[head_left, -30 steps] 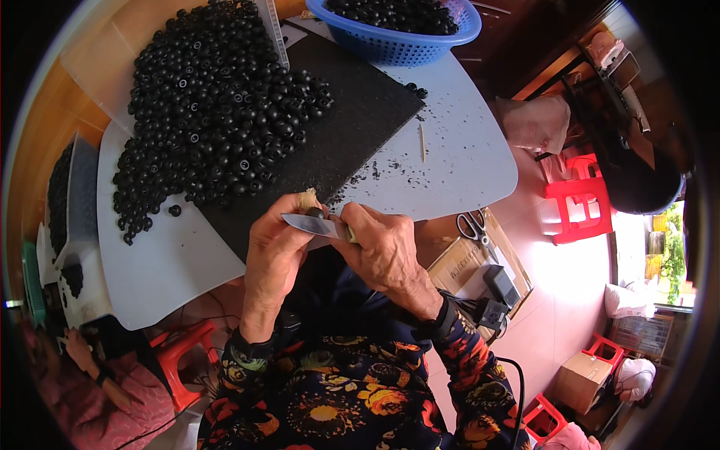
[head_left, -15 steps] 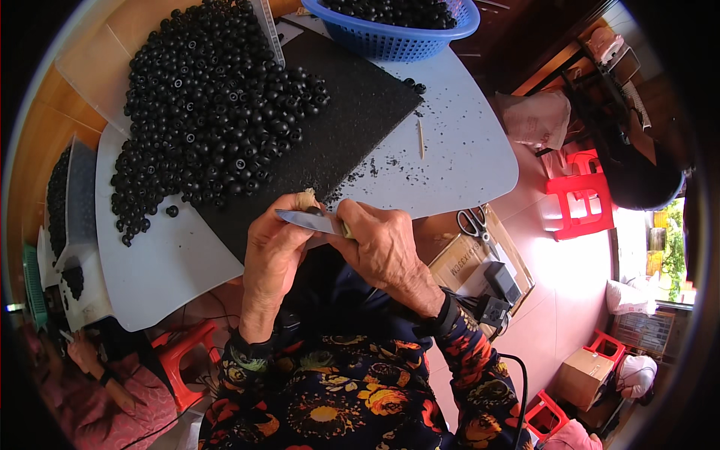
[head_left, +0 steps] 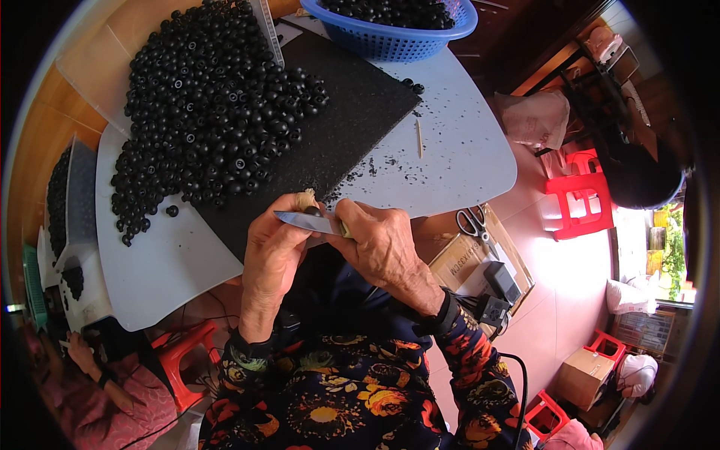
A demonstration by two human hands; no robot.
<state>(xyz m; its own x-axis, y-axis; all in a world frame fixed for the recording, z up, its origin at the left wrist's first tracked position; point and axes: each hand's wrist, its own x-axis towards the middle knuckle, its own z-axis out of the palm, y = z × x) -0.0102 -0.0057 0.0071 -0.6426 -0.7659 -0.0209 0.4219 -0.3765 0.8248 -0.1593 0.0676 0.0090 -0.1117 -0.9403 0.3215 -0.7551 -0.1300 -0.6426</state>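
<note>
I see the right hand (head_left: 382, 247) gripping a knife (head_left: 307, 220) by its handle, blade pointing left, left hand (head_left: 274, 247) pinching something small under it, can't tell what, at the near edge of the black mat (head_left: 352, 127), heap of black beads (head_left: 210, 105) beyond

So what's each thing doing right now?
Knife: held flat in the right hand, blade pointing left.
Left hand: curled under the blade; what it holds is hidden.
Beads: heaped loose on the black mat.
Basket: upright, holding beads.
Scissors: lying on the box.
</note>
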